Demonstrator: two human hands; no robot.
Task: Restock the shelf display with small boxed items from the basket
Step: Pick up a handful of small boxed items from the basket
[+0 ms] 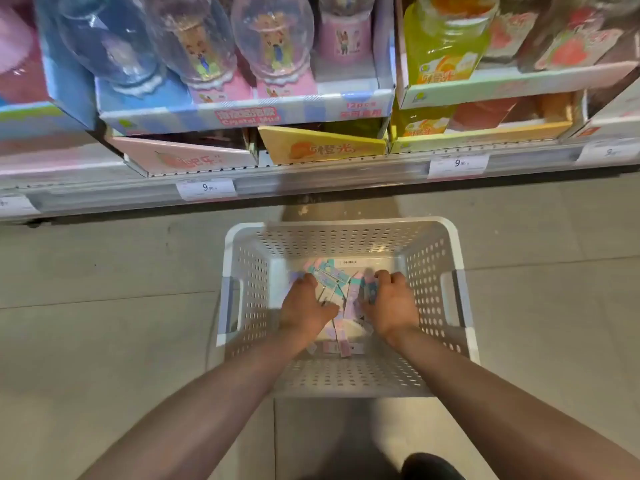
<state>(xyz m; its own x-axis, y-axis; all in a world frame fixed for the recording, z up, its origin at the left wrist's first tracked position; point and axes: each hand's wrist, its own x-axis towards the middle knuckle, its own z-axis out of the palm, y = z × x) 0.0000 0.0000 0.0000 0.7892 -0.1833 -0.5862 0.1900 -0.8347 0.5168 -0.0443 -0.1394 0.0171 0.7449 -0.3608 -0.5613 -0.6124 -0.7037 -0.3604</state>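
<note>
Small boxes (337,285) in basket (346,226), both hands' fingers (308,282) curled on pile, shelf (311,181) just beyond.

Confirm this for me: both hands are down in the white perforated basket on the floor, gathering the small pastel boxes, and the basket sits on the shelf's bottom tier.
One part is wrong. The head view shows the basket standing on the floor in front of the shelf, not on a tier. The rest holds: the left hand and right hand are inside it, on the small pastel boxes.

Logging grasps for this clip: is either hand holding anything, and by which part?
Both hands are down in the basket, the left hand and right hand pressed against opposite sides of a heap of small boxes. Whether any box is actually gripped cannot be told.
</note>
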